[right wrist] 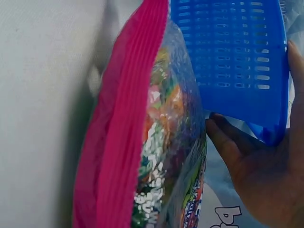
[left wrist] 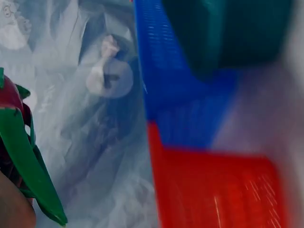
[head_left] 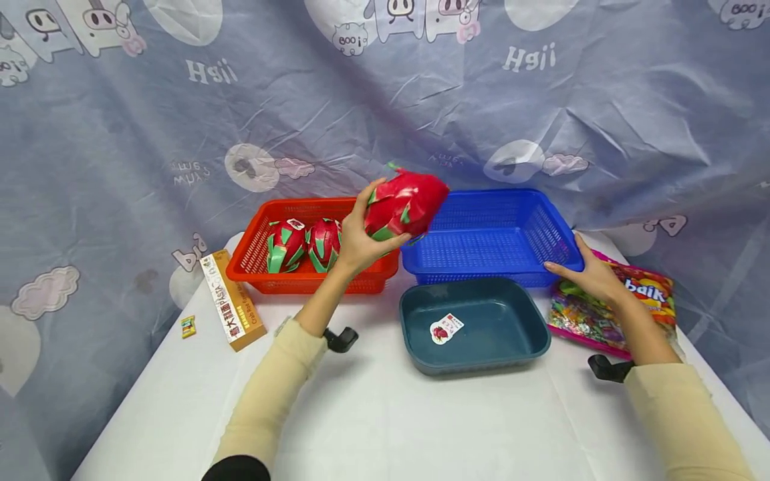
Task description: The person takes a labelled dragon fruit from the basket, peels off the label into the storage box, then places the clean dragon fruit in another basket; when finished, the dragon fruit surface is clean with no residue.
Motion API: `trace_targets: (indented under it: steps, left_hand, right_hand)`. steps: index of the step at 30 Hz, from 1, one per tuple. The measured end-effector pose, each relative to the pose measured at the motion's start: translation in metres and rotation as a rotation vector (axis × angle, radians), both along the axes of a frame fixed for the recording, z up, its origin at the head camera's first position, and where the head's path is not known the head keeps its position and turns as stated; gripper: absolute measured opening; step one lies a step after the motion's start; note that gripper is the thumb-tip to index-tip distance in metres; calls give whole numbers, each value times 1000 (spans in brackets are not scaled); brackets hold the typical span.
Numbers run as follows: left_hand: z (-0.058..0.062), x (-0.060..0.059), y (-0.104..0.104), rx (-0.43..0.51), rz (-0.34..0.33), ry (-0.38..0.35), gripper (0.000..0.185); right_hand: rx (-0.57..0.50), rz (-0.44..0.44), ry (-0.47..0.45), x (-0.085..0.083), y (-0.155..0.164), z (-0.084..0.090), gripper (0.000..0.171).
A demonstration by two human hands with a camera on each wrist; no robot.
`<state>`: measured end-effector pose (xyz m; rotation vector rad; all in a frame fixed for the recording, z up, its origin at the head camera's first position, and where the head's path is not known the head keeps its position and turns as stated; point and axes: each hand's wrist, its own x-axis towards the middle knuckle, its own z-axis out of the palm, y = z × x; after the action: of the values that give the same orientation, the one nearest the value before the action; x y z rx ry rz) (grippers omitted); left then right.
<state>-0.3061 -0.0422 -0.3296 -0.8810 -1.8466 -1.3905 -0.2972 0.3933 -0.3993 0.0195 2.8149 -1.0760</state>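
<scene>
My left hand (head_left: 359,240) grips a dragon fruit (head_left: 408,204) with red skin and green scales, raised over the gap between the red basket (head_left: 240,264) and the blue basket (head_left: 481,250). In the left wrist view the fruit's green scales (left wrist: 28,161) show at the left edge. My right hand (head_left: 592,270) holds the blue basket by its right front corner, thumb and fingers on either side of it, as the right wrist view also shows. Two more dragon fruits (head_left: 285,247) lie in the red basket. The blue basket's visible floor is bare.
A dark teal tub (head_left: 481,334) with a fruit sticker stands before the blue basket. A candy bag (head_left: 644,294) lies under my right forearm. Left of the red basket are a pasta box (head_left: 231,300) and a small yellow packet (head_left: 188,327). A patterned curtain hangs behind.
</scene>
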Motion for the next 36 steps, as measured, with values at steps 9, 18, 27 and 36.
trace_targets:
  steps: [9,18,27,36]
  left_hand:
    - [-1,-78,105,-225,35,-274,87]
    - [-57,-107,149,-621,67,-433,84]
    - [-76,-100,157,-949,-56,-510,81]
    - [-70,-111,160,-970,-140,-587,85]
  right_hand:
    - [-116,-11,36,4,-3,-2,96]
    - [-141,-17,96,1,-4,-13,97]
    - [-174,-30,154,3,-1,-20,97]
    - [-183,-48,160,4,1,-15,97]
